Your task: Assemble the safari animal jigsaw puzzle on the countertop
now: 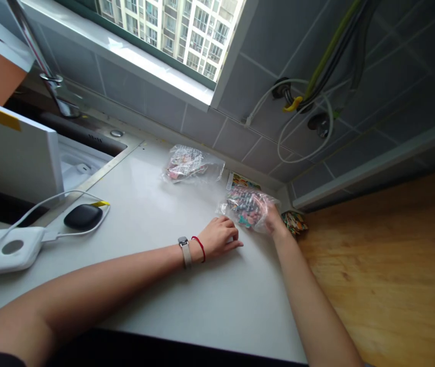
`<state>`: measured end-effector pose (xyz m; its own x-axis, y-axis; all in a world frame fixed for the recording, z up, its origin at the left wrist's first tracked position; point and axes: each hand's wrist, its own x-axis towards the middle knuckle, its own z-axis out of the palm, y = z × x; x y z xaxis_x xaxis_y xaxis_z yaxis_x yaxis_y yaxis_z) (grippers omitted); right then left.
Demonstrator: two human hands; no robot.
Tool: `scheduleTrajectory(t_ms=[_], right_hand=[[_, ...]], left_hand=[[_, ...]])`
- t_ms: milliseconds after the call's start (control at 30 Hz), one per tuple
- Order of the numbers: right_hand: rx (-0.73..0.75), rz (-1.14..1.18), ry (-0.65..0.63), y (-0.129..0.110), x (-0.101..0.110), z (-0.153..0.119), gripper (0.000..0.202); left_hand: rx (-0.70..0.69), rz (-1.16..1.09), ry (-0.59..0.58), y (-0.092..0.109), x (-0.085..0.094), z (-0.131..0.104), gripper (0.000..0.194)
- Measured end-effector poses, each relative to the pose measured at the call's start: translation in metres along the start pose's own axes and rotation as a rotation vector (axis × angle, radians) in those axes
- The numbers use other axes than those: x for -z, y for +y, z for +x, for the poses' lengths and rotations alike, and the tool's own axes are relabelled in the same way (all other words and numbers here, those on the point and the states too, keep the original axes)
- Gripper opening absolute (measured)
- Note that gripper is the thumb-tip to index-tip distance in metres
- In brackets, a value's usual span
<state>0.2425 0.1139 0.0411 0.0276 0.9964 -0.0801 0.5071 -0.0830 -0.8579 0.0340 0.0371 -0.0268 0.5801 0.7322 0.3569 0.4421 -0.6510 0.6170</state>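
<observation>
My right hand [273, 216] is at the right end of a clear plastic bag of small colourful pieces [245, 204]. Its fingers show blurrily through the film and seem closed on the bag. Just left of that bag, my left hand [219, 238] rests on the white counter [156, 290] with curled fingers and the thumb stretched along the surface. What lies under those fingers is hidden. A second clear bag [188, 164], with pinkish pieces inside, lies farther back toward the wall. Behind the nearer bag, part of a colourful printed card [242, 180] shows.
More printed pieces [294, 222] lie at the counter's right edge. On the left are a black rounded case [83, 216], a white charger [8, 250] with its cable, a white box [14, 148] and a sink [121, 148] with a tap [66, 107]. Cables [324, 56] hang at right.
</observation>
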Motion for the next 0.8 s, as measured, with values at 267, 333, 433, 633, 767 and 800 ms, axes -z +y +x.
scheduleTrajectory(t_ms=[267, 333, 433, 633, 767, 800], right_hand=[[-0.029, -0.101, 0.228, 0.013, 0.043, -0.042, 0.064], [0.019, -0.139, 0.332, 0.018, 0.055, -0.053, 0.071], [0.144, -0.255, 0.384, 0.028, 0.061, -0.060, 0.092], [0.228, -0.526, 0.093, 0.028, 0.037, -0.046, 0.131], [0.189, -0.491, 0.100, -0.003, 0.017, -0.035, 0.061], [0.201, -0.482, 0.098, -0.015, 0.013, -0.034, 0.055]], left_hand=[[0.013, 0.030, 0.014, 0.000, -0.003, 0.000, 0.027], [0.014, 0.036, 0.015, 0.000, -0.003, 0.000, 0.027], [0.012, 0.042, 0.016, 0.001, -0.003, 0.000, 0.029], [0.001, 0.057, 0.028, 0.000, -0.004, -0.001, 0.028], [-0.016, 0.059, 0.047, -0.002, -0.006, -0.001, 0.026], [-0.020, 0.057, 0.056, -0.002, -0.007, -0.001, 0.026]])
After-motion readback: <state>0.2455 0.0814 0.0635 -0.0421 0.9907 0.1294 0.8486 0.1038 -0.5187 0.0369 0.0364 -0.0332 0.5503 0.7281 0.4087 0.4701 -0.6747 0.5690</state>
